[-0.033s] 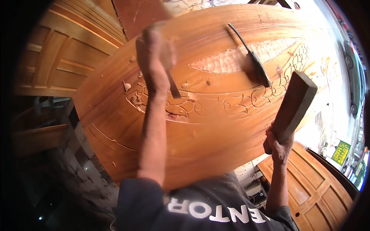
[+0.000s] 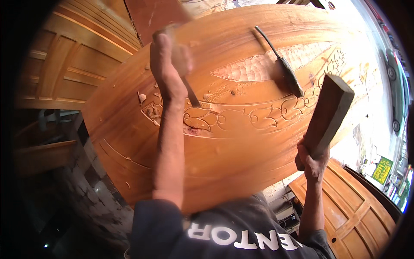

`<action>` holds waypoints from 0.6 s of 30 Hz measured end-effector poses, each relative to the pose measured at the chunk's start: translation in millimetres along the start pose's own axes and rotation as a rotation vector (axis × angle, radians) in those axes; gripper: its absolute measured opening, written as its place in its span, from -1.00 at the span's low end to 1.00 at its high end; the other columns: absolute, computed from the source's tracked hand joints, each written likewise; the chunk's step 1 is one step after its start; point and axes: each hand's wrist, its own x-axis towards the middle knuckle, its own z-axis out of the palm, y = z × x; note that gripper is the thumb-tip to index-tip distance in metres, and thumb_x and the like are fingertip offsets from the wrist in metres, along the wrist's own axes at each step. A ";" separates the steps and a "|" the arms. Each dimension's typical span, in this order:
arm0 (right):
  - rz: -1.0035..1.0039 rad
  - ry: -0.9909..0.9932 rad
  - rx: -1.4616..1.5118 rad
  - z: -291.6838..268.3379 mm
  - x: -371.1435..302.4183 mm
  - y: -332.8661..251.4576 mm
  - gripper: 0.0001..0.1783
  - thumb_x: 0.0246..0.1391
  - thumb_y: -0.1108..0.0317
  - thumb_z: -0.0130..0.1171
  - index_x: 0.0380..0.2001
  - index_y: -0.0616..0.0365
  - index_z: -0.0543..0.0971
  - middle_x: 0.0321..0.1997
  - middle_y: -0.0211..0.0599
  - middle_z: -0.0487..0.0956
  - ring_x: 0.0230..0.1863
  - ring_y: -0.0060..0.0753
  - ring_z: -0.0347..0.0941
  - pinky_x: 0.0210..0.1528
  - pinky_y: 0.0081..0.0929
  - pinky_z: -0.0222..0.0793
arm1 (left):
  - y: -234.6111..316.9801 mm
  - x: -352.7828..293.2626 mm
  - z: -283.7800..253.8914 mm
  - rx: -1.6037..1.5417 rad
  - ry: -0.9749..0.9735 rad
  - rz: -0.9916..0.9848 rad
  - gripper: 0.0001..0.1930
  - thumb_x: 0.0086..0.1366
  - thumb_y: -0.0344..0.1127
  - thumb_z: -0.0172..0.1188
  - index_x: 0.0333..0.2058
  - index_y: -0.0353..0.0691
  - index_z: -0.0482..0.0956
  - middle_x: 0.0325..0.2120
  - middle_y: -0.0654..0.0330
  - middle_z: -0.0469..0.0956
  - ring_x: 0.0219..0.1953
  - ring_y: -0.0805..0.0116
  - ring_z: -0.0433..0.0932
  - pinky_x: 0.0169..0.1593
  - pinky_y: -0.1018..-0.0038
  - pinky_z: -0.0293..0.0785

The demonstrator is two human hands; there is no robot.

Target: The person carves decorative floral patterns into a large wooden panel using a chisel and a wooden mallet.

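My left hand (image 2: 167, 69) is closed around a chisel (image 2: 192, 96), its handle partly hidden by the fingers and blurred. The dark flat blade points down toward the carved scrollwork (image 2: 263, 117) on a large wooden panel (image 2: 224, 172); whether its tip touches the wood I cannot tell. On the right, my right hand (image 2: 314, 165) grips the lower end of a thick wooden block (image 2: 328, 114), raised and tilted above the panel. Beyond it lies a dark tool with a thin curved stem (image 2: 288, 75), across a hollowed, gouge-textured area (image 2: 246, 69).
Wood chips (image 2: 142, 97) lie on the panel left of the chisel. A panelled door (image 2: 77, 56) is at the far left, another (image 2: 345, 203) at the near right. A pale plastic chair (image 2: 51, 117) shows at left. Cars (image 2: 394, 82) are beyond the right side.
My left hand with the chisel has shifted slightly left and up. The wooden block in my right hand has risen a little at its upper end.
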 end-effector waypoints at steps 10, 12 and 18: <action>-0.328 -0.111 0.263 47.9 34.7 -38.1 -0.20 0.08 0.53 0.44 0.36 0.28 0.31 0.07 0.00 0.62 -0.11 -0.26 0.65 -0.09 -0.32 0.59 | -30.7 12.3 25.2 -0.038 -0.224 -0.133 -0.47 0.50 0.21 0.26 0.04 -0.18 0.55 -0.48 0.28 0.48 -0.72 0.56 0.32 -0.66 0.56 0.24; -0.382 -0.091 0.277 55.9 42.9 -48.2 -0.21 0.09 0.53 0.44 0.35 0.28 0.30 0.02 0.00 0.63 -0.17 -0.30 0.64 -0.16 -0.36 0.58 | -33.8 12.2 28.4 -0.032 -0.252 -0.167 -0.49 0.50 0.19 0.27 0.03 -0.17 0.56 -0.49 0.28 0.48 -0.72 0.58 0.32 -0.66 0.56 0.24; -0.454 0.034 0.321 73.1 109.1 -107.9 -0.20 0.08 0.37 0.50 0.31 0.29 0.31 -0.10 -0.10 0.66 -0.23 -0.32 0.67 -0.23 -0.38 0.64 | -46.2 9.7 35.2 -0.072 -0.335 -0.124 -0.77 0.54 -0.16 0.31 -0.03 -0.14 0.58 -0.51 0.35 0.47 -0.70 0.66 0.31 -0.66 0.62 0.25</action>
